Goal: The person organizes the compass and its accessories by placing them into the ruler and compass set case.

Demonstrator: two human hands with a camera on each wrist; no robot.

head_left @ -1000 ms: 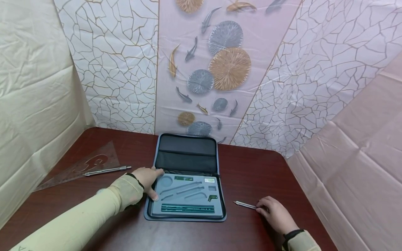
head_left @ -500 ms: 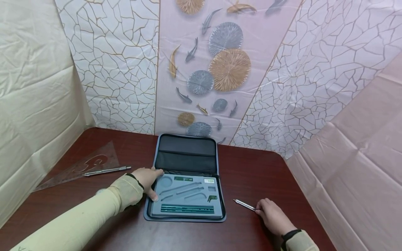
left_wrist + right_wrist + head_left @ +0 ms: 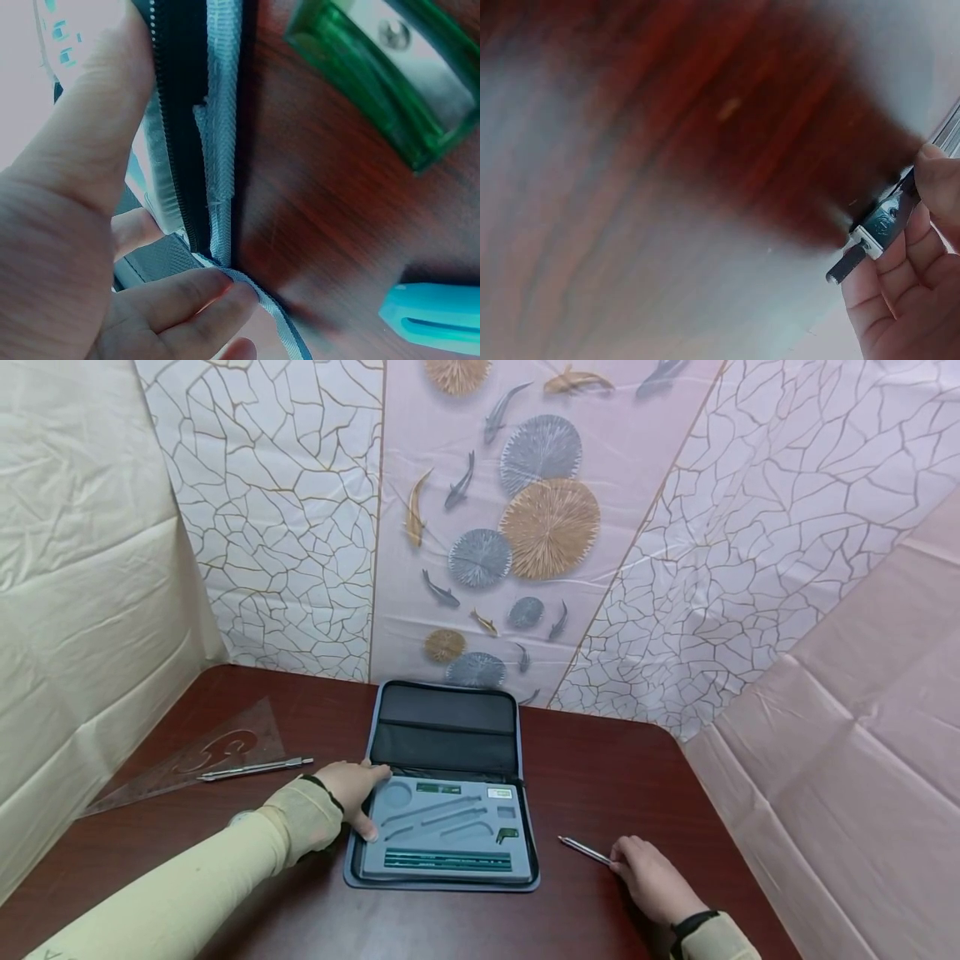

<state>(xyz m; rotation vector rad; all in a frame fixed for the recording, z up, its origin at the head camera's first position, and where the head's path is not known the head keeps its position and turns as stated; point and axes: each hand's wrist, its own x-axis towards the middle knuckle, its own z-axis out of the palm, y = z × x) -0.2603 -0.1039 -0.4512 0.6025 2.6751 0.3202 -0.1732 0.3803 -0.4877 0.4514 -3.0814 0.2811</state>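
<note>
On the table, the open case lies left of the silver compass – pinched in my right hand.
Head view: my left hand spreads over the case's left edge; left wrist: fingertips touch the woven trim, a green sharpener nearby; right wrist: thumb and fingers close round the compass.

Head cam: high, facing fwd/down, table + back wall. L wrist: v. close, L hand & case; R wrist: ditto, R hand & compass. Head view shares both, farther off.
</note>
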